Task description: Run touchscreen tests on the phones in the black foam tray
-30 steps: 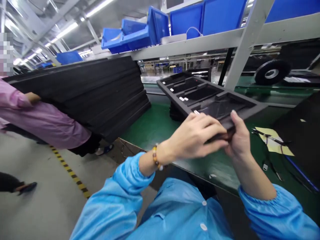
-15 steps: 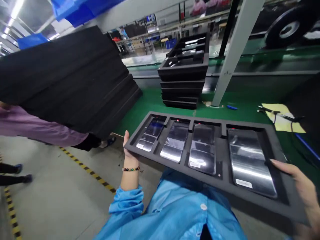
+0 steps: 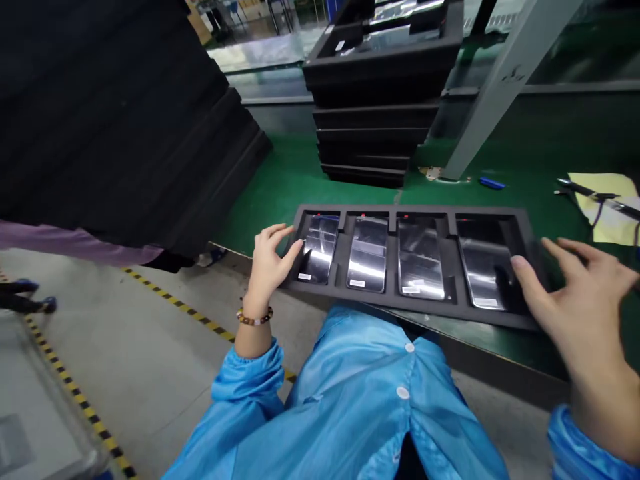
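A dark grey foam tray (image 3: 343, 259) lies on the green workbench along its front edge. Glossy black phone-sized panels (image 3: 367, 257) fill its several pockets, each with a small white label at the near end. At the tray's left end is my left hand (image 3: 270, 260), fingers spread and curved, thumb at the rim; whether it touches is hard to tell. My right hand (image 3: 583, 293) is open at the right end, its thumb over the rightmost panel's pocket and its other fingers beyond the rim.
A stack of similar foam trays (image 3: 373, 120) stands behind. Tall black foam stacks (image 3: 110, 127) rise at left, with a person's purple sleeve (image 3: 80, 243) below. A grey post (image 3: 500, 100), blue pen cap (image 3: 493, 183) and yellow paper (image 3: 607, 223) with a pen are at right.
The tray has gone down from my hands onto the bench and sits level. Both hands have loosened, fingers now apart at its ends. My view has tilted downward and nearer the bench.
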Demonstrator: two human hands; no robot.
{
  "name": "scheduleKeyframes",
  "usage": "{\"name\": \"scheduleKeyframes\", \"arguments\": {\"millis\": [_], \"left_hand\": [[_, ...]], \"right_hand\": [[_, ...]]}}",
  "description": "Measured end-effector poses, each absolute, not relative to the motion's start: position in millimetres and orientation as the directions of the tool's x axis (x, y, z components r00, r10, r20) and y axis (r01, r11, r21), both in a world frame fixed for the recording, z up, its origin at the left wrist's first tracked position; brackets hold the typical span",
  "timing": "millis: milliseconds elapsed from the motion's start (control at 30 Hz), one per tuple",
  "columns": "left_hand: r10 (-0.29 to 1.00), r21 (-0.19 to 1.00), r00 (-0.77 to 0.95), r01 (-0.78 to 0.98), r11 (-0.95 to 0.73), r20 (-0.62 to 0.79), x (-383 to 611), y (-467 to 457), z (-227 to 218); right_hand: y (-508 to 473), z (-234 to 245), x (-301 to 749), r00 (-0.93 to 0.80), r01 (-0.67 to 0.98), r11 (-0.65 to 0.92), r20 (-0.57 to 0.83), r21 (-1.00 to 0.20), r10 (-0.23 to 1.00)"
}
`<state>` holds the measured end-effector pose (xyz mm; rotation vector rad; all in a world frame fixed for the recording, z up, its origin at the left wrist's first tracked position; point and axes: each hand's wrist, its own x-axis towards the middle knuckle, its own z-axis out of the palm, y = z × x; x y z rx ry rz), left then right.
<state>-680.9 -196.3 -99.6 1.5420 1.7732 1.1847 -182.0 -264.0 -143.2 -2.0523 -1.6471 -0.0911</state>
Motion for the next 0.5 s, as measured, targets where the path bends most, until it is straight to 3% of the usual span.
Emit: {"name": "scheduleKeyframes", "arguments": {"millis": [33,100,200,300,500], "left_hand": [[0.966,0.795,-0.163,0.603,-0.063,0.200,-673.9,-195.9,-98.4],[0.981,0.711,-0.062,0.697,-0.090,0.186,-656.9,-195.3,-98.0],[0.990,0.558,-0.040,0.829,-0.041,0.132,-629.4,-192.0,-100.7],[0.995,0.391,-0.034,0.920,-0.005,0.093,-609.4,-184.9,-103.1],[0.995,0.261,-0.098,0.961,0.089,0.021,-590.6,-177.8,-97.6]], "right_hand": [[-266.3,-140.9,-190.8,0.216,0.950,-0.099,0.394,-0.296,0.893],[-269.4,-135.7,-209.3,0.187,0.952,-0.085,0.340,-0.296,0.922],[-267.6,-131.2,-231.5,0.197,0.962,-0.142,0.234,-0.231,0.952],[-261.9,-131.2,-242.2,0.228,0.952,-0.176,0.198,-0.250,0.953],[-263.4,-131.7,-249.5,0.275,0.937,-0.211,0.210,-0.280,0.938]]}}
